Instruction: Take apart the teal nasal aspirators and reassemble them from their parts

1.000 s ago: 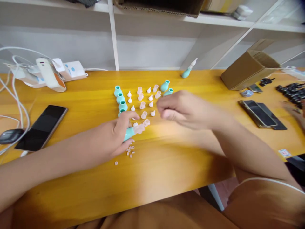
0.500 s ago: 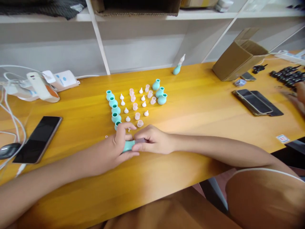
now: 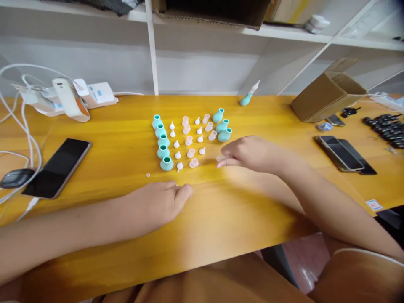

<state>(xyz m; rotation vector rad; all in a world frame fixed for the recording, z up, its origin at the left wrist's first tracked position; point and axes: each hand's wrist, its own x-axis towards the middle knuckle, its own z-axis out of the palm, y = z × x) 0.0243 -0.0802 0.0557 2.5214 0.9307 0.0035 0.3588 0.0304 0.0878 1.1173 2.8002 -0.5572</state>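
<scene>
Your left hand [image 3: 158, 204] rests palm down on the yellow wooden table [image 3: 110, 126], fingers together, empty. Nearest teal rubber bulb [image 3: 166, 163] stands upright, mouth open, just beyond it. Your right hand [image 3: 252, 153], right of the bulb, pinches a small translucent cap [image 3: 220, 158].

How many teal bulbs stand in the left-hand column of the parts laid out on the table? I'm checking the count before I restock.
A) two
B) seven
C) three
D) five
D: the left column of teal bulbs shows five standing in a line, from the far one down to the nearest bulb, beside the rows of small pale tips on the yellow table.
</scene>
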